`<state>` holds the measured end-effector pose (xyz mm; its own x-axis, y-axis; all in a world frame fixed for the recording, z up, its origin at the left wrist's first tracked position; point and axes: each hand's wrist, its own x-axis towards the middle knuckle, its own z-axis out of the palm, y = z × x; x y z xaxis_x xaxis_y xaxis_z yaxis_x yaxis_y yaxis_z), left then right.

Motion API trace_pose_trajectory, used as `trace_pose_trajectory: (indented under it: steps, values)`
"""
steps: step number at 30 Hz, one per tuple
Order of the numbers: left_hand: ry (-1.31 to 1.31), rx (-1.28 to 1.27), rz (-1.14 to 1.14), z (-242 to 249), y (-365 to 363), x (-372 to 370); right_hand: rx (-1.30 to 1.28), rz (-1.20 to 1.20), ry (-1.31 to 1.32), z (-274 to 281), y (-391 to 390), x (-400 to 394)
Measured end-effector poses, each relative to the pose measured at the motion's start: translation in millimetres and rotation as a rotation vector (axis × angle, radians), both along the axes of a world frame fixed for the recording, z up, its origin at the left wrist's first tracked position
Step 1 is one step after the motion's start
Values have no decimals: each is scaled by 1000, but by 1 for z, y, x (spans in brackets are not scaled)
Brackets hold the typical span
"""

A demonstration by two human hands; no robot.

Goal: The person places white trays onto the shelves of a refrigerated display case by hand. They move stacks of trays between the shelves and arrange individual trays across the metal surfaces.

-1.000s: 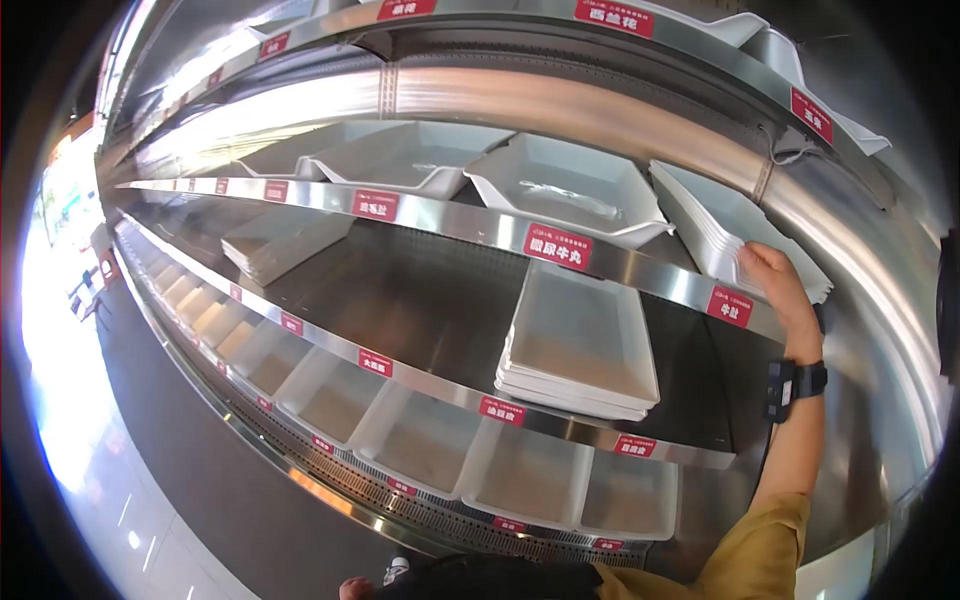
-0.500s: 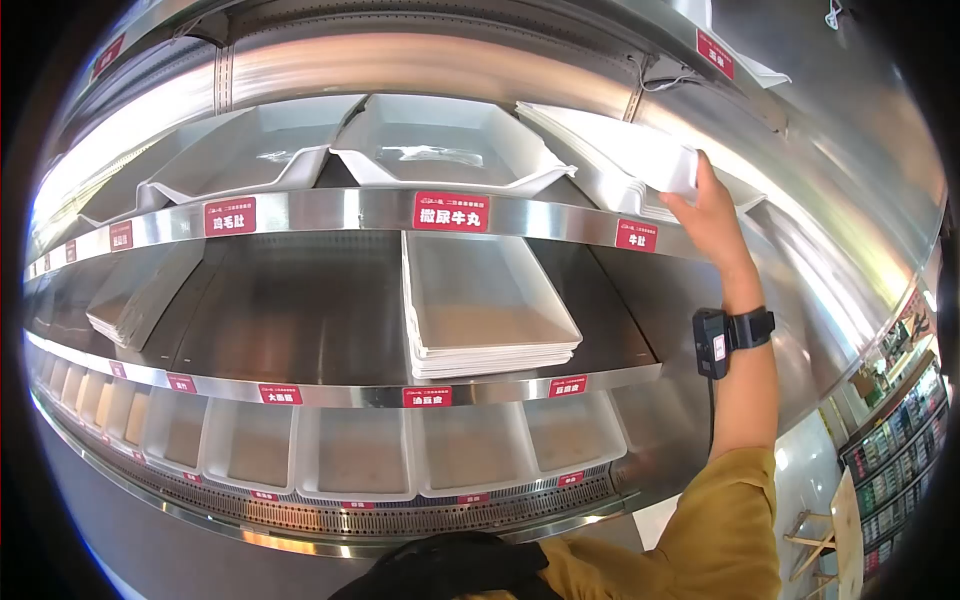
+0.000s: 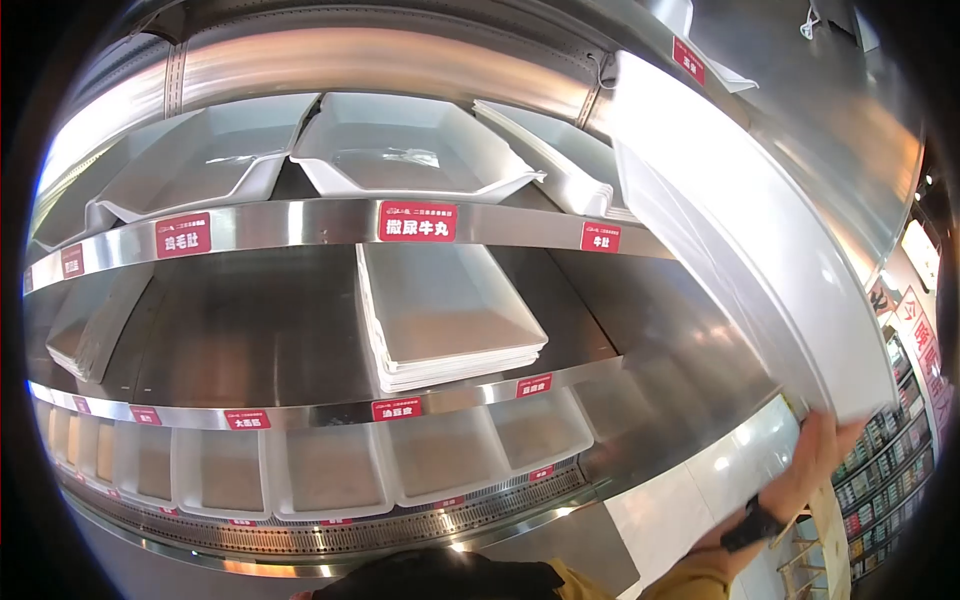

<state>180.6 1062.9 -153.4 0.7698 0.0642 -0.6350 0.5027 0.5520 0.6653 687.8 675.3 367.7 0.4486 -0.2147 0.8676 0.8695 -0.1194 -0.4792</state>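
Note:
My right hand [image 3: 812, 455] is closed on the lower end of a long white plastic tray [image 3: 750, 210], at the right of the head view. The tray is tilted, its upper end reaching past the top shelf and its lower end by my fingers. Left of it, a nested stack of white trays [image 3: 570, 165] rests on the top shelf, partly covered by the held tray. My left hand is out of view.
Wide white trays [image 3: 440, 180] line the upper metal shelf, with red labels [image 3: 417, 221] on its edge. On the middle shelf sits a stack of trays [image 3: 450, 320]. A row of bins [image 3: 330, 480] runs below. At far right stand shelves of goods [image 3: 900, 450] and a wooden stool [image 3: 830, 540].
My right hand has pulled the white tray off the top shelf's stack and swung it down to the right. The view has shifted slightly to the right.

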Motion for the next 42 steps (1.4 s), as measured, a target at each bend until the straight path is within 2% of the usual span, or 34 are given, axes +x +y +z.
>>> trace_pose_trajectory:
  steps: [3,5,6,8,9,12,13,14,15,16,18,19,20,22,25,26,29,32,35,38,42]
  values:
    - [-44,-16,-79,38,13,29,196,79,-39,-43,-110,-23]
    - [-63,-15,-122,69,25,45,353,287,-35,-82,-179,-38]
    - [-67,-13,-141,86,31,51,358,291,-33,-79,-168,-37]
    - [-66,-8,-182,120,42,61,181,242,72,-112,-187,-53]
    - [-63,-6,-202,138,47,67,93,217,127,-108,-187,-46]
    - [-39,12,-266,202,64,88,-159,147,298,-98,-68,-81]
    - [38,243,-567,215,74,125,-243,130,352,-101,-36,-97]
    - [5,390,-420,248,75,144,-325,114,403,-100,-30,-95]
    - [-231,634,-375,288,73,160,-344,154,416,-108,-26,-82]
    - [-337,879,-306,301,80,179,-363,195,428,-123,-19,-62]
    - [-579,1624,-35,341,73,227,-314,239,447,-137,11,-37]
    - [-615,1893,-39,359,73,251,-248,240,452,-135,35,-31]
    - [-649,2162,-44,371,74,275,-393,144,352,-135,45,-22]
    - [-616,2425,-51,368,80,320,-454,154,358,-148,57,-4]
    - [-294,2447,-197,359,85,349,-558,127,329,-169,74,15]
    - [-310,2488,-211,356,91,352,-618,141,281,-172,79,18]
    - [-279,2394,-218,357,97,345,-740,178,75,-179,103,36]
    - [-277,2402,-73,360,106,322,-719,188,101,-186,135,52]
    - [-116,2386,-6,362,118,288,-720,191,-35,-198,175,67]
    - [-91,2415,106,357,128,250,-767,194,-87,-210,221,77]
    - [56,2410,138,357,137,206,-811,274,-138,-235,285,77]
